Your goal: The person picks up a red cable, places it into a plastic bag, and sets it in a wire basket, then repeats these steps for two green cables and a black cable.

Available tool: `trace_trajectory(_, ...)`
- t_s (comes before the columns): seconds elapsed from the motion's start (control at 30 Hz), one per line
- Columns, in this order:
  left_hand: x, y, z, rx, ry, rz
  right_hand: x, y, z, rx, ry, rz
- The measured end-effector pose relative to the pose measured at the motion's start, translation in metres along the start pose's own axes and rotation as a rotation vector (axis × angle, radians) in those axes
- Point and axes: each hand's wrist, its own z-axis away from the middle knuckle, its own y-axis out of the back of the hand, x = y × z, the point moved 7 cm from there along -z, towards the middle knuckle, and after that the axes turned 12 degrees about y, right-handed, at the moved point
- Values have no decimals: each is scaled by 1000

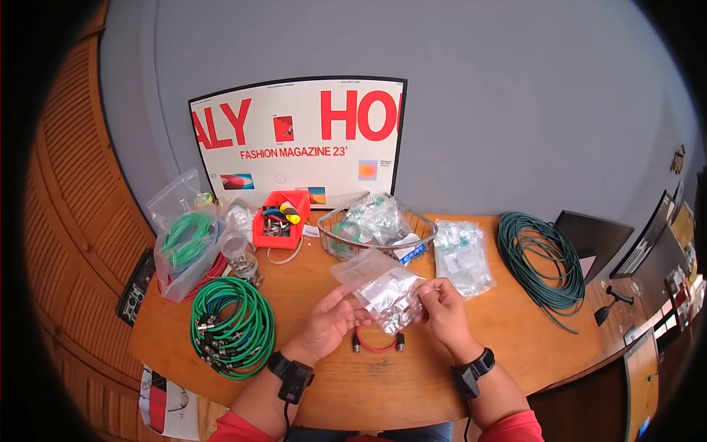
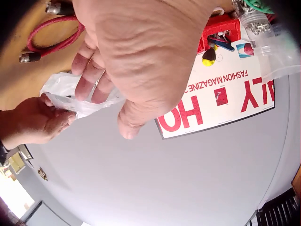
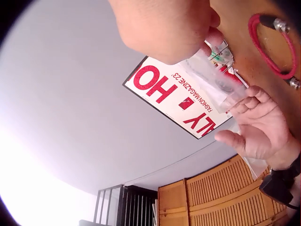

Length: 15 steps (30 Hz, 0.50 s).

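Note:
A clear plastic zip bag [image 1: 388, 296] with small metallic pieces inside is held up over the front of the table. My right hand [image 1: 444, 308] pinches its right edge between thumb and fingers. On the other side, my left hand [image 1: 331, 321] has its palm turned up and its fingers relaxed, fingertips right at the bag's left edge. The left wrist view shows that palm large, with the thumb apart from the fingers. Below the bag lies a short red cable [image 1: 378, 348] with a metal connector at each end.
Left on the table are coiled green cables [image 1: 233, 328], a jar [image 1: 241, 261] and a bag of green cable [image 1: 185, 239]. Behind stand a red bin [image 1: 298, 202] and a wire basket [image 1: 427, 237] of bags. Flat bags [image 1: 464, 258] and a dark cable coil [image 1: 541, 258] lie right.

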Motion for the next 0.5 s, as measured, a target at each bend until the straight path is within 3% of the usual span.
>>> trace_trajectory(0.07,-4,11,0,237,26,-145,2,-6,4,-23,-21,11)
trace_trajectory(0.17,-2,22,0,364,22,-388,6,-12,6,-76,-26,19)
trace_trajectory(0.4,6,36,2,459,-50,-449,11,-13,7,-102,-9,94)
trace_trajectory(0.47,13,46,7,563,-134,-466,11,-15,8,-94,-14,83)
trace_trajectory(0.5,15,44,9,568,-134,-469,0,-15,9,-99,131,342)
